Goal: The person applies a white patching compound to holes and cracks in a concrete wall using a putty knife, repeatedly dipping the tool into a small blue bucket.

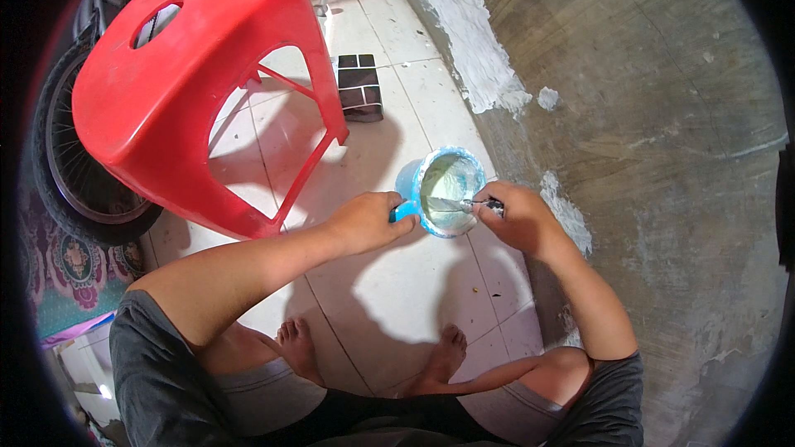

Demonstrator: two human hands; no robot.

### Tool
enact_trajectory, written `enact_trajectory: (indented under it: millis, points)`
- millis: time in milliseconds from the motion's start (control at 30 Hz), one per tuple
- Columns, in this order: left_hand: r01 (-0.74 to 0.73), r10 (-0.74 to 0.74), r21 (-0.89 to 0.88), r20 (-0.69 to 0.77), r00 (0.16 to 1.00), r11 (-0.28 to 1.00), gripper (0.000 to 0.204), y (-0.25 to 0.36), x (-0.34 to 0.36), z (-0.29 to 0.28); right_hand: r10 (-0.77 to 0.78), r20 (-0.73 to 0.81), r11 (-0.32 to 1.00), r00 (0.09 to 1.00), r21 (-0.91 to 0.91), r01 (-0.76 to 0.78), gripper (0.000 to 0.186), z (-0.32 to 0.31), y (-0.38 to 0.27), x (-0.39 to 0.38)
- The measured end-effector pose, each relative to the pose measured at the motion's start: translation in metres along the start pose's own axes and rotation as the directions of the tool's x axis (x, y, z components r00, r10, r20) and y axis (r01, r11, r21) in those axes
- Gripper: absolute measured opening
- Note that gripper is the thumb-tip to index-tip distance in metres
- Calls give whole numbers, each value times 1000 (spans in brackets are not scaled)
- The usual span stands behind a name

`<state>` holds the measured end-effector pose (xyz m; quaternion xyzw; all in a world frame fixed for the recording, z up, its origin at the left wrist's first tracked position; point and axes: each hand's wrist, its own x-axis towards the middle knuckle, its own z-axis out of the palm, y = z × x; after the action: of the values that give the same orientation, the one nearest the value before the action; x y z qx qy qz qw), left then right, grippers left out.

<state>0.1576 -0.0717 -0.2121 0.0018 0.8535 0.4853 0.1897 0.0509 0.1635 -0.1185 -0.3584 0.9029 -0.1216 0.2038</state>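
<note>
My left hand (374,222) is closed around the handle of a light blue plastic dipper (406,175), tilted so that its mouth faces me. Pale white paste coats the inside and rim of the dipper. In my right hand (517,217) is a putty knife (450,204) with a dark handle, its thin metal blade reaching over the rim into the dipper. Part of the blade blends with the paste, so I cannot tell how deep it sits. Both hands are above the tiled floor, close to the wall.
A red plastic stool (190,58) stands at the left, with a bicycle wheel (79,149) behind it. Beyond the dipper lies a dark, white-lined block (359,87) on the tiles. The grey wall (654,141) at the right bears white patches. A patterned mat (79,273) is at lower left.
</note>
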Motion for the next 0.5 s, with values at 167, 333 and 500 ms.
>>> enact_trajectory:
  millis: [167, 333, 500]
  points:
    - [46, -48, -45, -37, 998, 998, 54, -3, 1, 1, 268, 89, 891, 959, 356, -282, 20, -13, 12, 2]
    - [93, -98, -62, -75, 992, 994, 58, -6, 6, 4, 272, 169, 791, 947, 522, -320, 22, -14, 43, 1]
    - [124, -136, -127, -97, 986, 984, 53, -8, 9, 4, 329, 268, 637, 906, 645, -422, 20, -9, 56, 1]
